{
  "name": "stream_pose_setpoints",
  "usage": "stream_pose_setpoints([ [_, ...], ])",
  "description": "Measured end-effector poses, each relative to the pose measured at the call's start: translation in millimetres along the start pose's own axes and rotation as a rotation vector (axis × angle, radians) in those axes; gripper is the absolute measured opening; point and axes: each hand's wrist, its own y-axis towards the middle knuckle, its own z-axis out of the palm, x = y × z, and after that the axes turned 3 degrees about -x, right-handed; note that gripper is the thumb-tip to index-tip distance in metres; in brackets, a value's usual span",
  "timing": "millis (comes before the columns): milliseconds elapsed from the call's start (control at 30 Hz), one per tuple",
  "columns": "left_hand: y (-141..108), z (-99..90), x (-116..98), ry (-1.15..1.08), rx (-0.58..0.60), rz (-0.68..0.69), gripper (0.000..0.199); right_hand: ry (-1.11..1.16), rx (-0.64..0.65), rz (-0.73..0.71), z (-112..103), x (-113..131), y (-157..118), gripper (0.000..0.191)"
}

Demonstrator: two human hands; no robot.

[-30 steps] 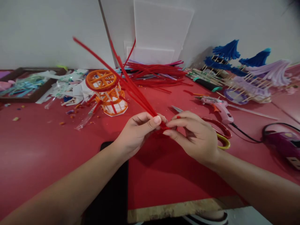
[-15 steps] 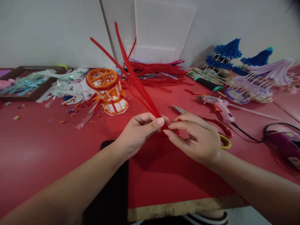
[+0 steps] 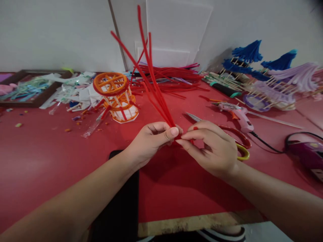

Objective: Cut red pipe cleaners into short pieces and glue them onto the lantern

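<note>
Several long red fuzzy stems fan upward from my left hand, which is closed round their lower part with the thumb on top. Close beside it, my right hand pinches the short lower ends of the red stems between thumb and fingers. The exact spot of the pinch is partly hidden by the fingers. Scissors with red and yellow handles lie partly behind my right hand. An orange and red frame of stems and sticks stands on the red table behind my left hand.
A heap of red stems lies at the back. Pink glue gun and purple device are at right, below blue and lilac roofed models. Left are scraps and a brown tray. A black object lies under my left forearm.
The upper ends of the red stems have swung to the right and spread apart. Both hands keep their grip, almost in the same place.
</note>
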Motion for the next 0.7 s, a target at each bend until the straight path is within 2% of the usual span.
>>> stream_pose_setpoints([
  [267,1.0,-2.1,2.6,-0.013,0.013,0.053,0.024,0.01,0.015,0.045,1.5,-1.4,1.3,0.004],
  [467,0.6,-1.2,1.7,0.033,-0.039,0.095,0.026,0.003,0.041,0.051,2.5,0.4,2.3,0.007],
  [700,1.5,-3.7,2.7,0.036,0.014,0.053,0.027,0.014,0.012,0.042,1.6,-0.8,0.1,0.004],
])
